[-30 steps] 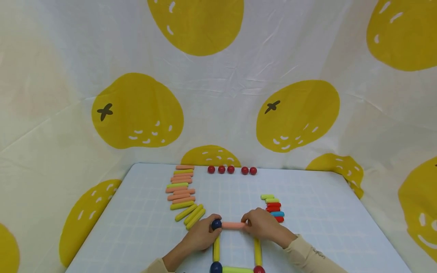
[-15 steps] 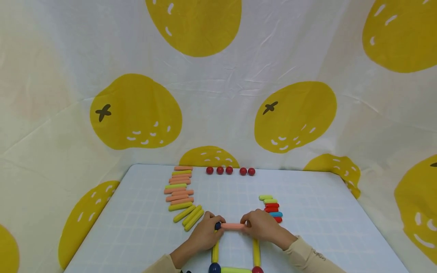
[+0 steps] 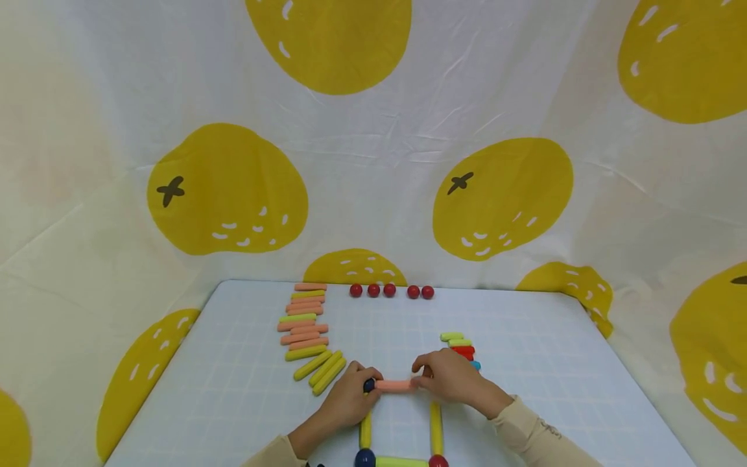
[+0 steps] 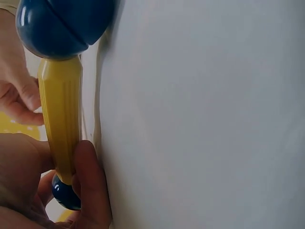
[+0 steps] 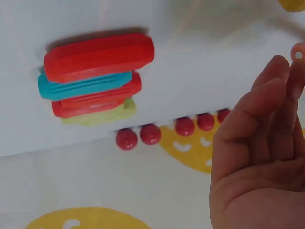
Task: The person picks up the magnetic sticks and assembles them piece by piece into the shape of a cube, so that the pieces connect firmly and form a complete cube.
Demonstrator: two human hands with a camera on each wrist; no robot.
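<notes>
Yellow rods, a lime rod (image 3: pixel 401 462) and balls form a frame at the table's near side. My left hand (image 3: pixel 348 395) grips its far left corner, a dark blue ball (image 3: pixel 369 385). In the left wrist view, those fingers also wrap the end of the left yellow rod (image 4: pixel 62 105). From that ball a pink rod (image 3: pixel 393 386) reaches rightward. At its free end is my right hand (image 3: pixel 452 376), index finger lifted off and thumb close to the tip. The right wrist view shows the rod's hollow end (image 5: pixel 298 52) beyond loosely bent fingers. Another yellow rod (image 3: pixel 436 428) stands on the frame's right.
Pink and yellow rods (image 3: pixel 303 327) lie in a curved column on the left. Several red balls (image 3: pixel 373 290) line the far edge. Short red, blue and lime rods (image 5: pixel 97 57) lie beside my right hand. A patterned cloth (image 3: pixel 362 194) hangs behind the table.
My right hand has loosened from the pink rod's end, its index finger rising. My left hand has shifted its fingers over the blue ball and keeps hold of it.
</notes>
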